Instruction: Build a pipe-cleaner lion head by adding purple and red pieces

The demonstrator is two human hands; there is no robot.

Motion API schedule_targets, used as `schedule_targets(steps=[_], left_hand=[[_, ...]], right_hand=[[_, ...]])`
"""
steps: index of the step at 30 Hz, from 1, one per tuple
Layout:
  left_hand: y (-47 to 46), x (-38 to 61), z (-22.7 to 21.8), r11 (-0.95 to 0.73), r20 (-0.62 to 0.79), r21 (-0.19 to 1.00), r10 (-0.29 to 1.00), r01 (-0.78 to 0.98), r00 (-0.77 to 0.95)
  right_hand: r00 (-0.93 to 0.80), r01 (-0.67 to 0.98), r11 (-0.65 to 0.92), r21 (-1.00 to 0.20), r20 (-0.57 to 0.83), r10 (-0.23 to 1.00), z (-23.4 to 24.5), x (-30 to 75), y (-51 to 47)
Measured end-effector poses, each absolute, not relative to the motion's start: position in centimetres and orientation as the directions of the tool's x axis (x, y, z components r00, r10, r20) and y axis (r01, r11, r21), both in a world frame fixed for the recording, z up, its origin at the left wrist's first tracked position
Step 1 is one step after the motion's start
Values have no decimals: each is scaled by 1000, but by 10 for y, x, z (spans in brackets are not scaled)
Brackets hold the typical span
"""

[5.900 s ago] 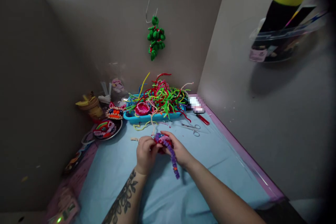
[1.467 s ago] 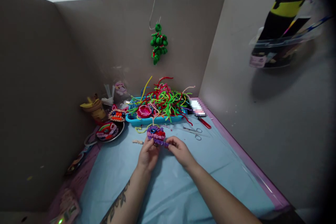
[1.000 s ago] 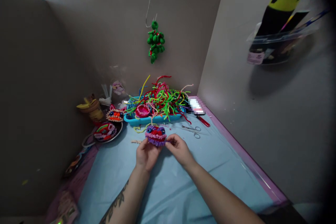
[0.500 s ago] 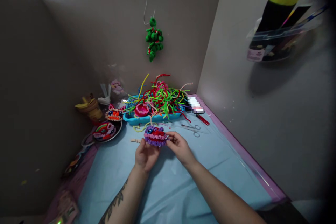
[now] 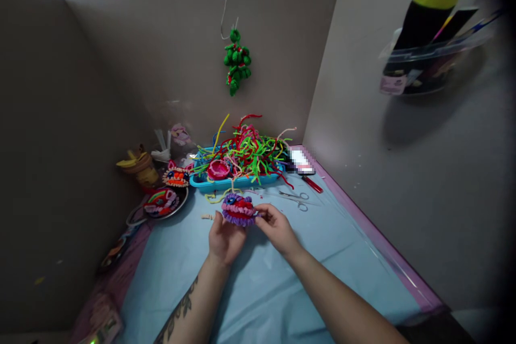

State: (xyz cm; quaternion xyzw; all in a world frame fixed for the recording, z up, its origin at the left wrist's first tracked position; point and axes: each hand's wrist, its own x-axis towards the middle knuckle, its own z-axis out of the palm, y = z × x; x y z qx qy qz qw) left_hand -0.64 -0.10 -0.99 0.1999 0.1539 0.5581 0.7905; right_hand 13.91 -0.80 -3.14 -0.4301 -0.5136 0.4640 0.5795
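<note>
A round purple, pink and red pipe-cleaner figure [image 5: 238, 209] with a blue eye is held just above the light blue table cover [image 5: 258, 290]. My left hand [image 5: 224, 237] cups it from below, fingers curled under it. My right hand [image 5: 274, 226] pinches its right edge with thumb and fingertips. Both hands are in the middle of the table, in front of a blue tray [image 5: 209, 183] heaped with coloured pipe cleaners [image 5: 245, 150].
Small scissors [image 5: 296, 199] and a red tool [image 5: 312, 185] lie right of the tray. Finished pipe-cleaner faces [image 5: 176, 177] and a dark plate [image 5: 181, 202] sit at the left. A green ornament [image 5: 237, 61] hangs on the grey back partition. A clear bin [image 5: 435, 59] hangs on the right wall.
The long purple strand that hung loose from the figure is now wound onto it. The figure has been turned face up and my hands have stayed in about the same place.
</note>
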Motion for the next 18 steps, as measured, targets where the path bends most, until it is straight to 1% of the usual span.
schedule_targets(steps=[2,5,8,12,18], left_hand=[[-3,-5,-12,276,2,537,944,-797,329],[-5,-2,-13,211,59,654,943,-726,328],[-5,0,-13,199,45,740,938,-642,343],[-5,2,-12,203,14,788,938,-581,346],[-6,7,-8,200,33,795,928,-573,371]], right_hand=[[45,-78,201,-977,197,979,-32,139,-8],[53,-47,213,-976,211,976,-32,139,-9],[62,8,233,-973,233,971,-28,139,-11],[68,117,279,-953,288,955,-21,138,-16],[94,231,378,-897,407,909,-20,134,-21]])
